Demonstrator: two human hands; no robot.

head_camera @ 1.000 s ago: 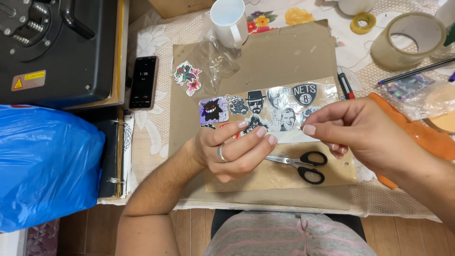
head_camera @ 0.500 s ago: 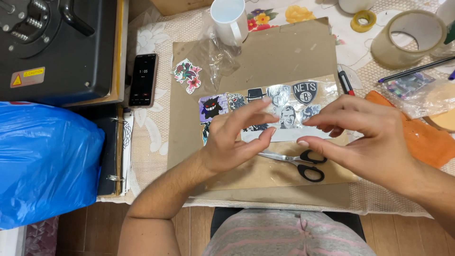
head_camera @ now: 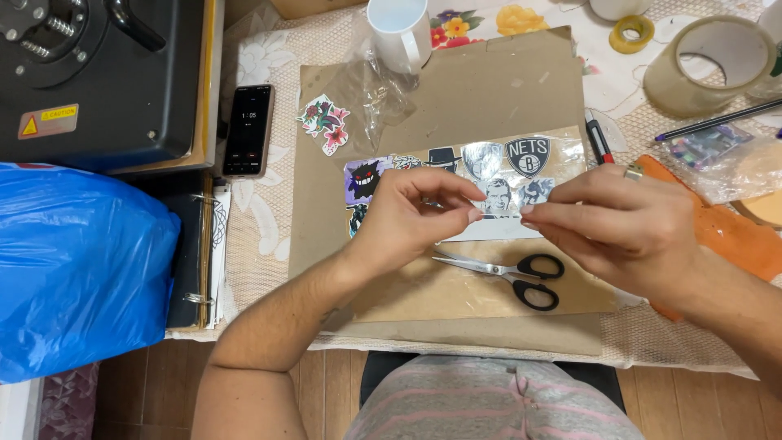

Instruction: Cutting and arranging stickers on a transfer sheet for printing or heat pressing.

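A clear plastic sheet of printed stickers (head_camera: 481,175) lies just above the middle of the frame, flat on a brown cardboard sheet (head_camera: 505,90) that covers most of the table's centre. The left hand (head_camera: 407,216) comes in from the lower left with the wrist bent, palm turned down; its thumb and forefinger are drawn together at the sheet's lower edge, though whether they actually nip the plastic cannot be told. The right hand (head_camera: 627,228) reaches in from the right edge, back upward, fingers stretched leftward and pressed close, the tips almost meeting those of the left hand over the sheet; a ring shows on one finger.

Just below the hands a pair of black-handled scissors (head_camera: 509,273) rests on the cardboard, blades closed and pointing left. A loose flower sticker (head_camera: 326,124) lies toward the upper left of the cardboard, beside a crumpled clear wrapper (head_camera: 371,94). A white mug (head_camera: 399,31) stands at the top centre. Left of the cardboard lies a black phone (head_camera: 248,129), and beyond it a black heat press (head_camera: 90,73) in the upper left corner. A blue plastic bag (head_camera: 77,265) fills the left side. A large roll of tape (head_camera: 709,61) sits upper right.
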